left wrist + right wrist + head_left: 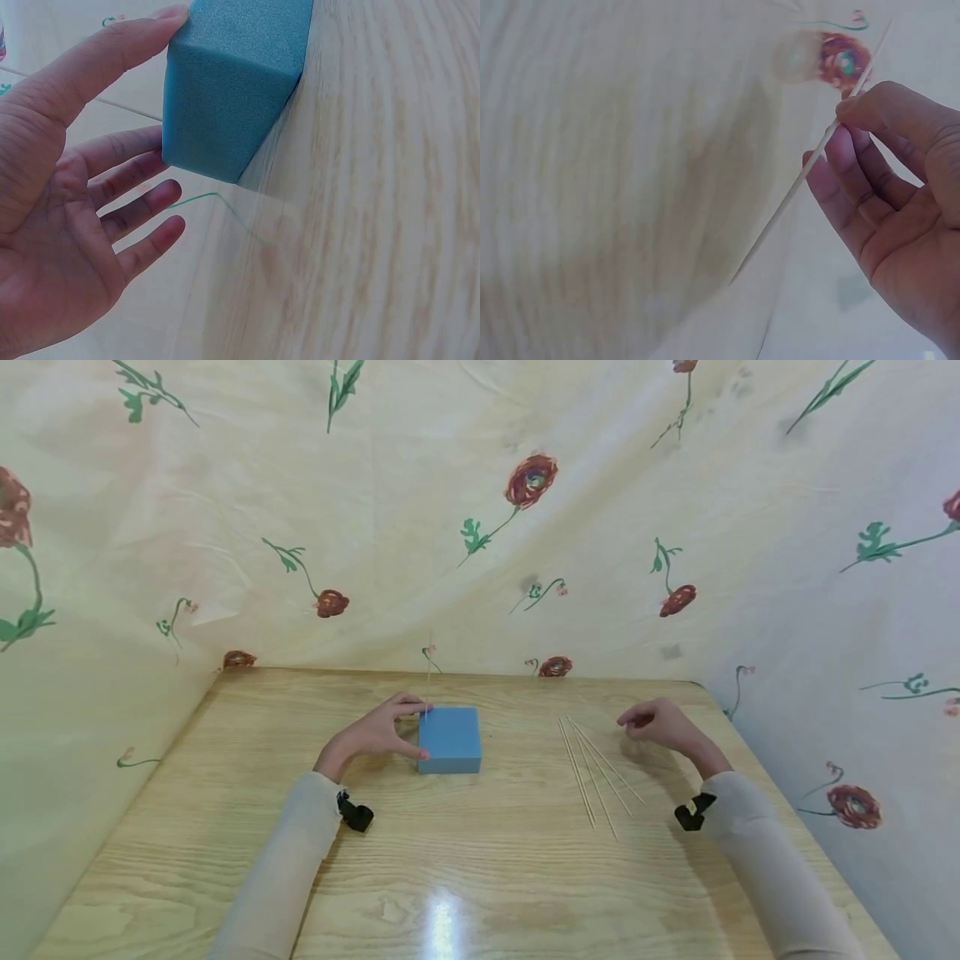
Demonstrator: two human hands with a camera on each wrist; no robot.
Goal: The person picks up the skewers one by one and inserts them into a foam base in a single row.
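Note:
A blue foam block (454,735) sits on the table, and one thin wooden skewer (428,681) stands upright at its far left corner. My left hand (378,729) holds the block from the left, thumb at the near corner and fingers at the far one. In the left wrist view the thumb (112,64) touches the foam's edge while the lower fingers stay spread. Over the right part of the table, my right hand (660,727) pinches another skewer (780,206) between thumb and fingertips, its pointed end slanting down in the right wrist view.
Several loose skewers (600,777) lie fanned out on the wooden table (510,877) between the block and my right hand. A flower-printed cloth (390,527) hangs behind the table and along its sides. Each wrist wears a small black camera (354,814).

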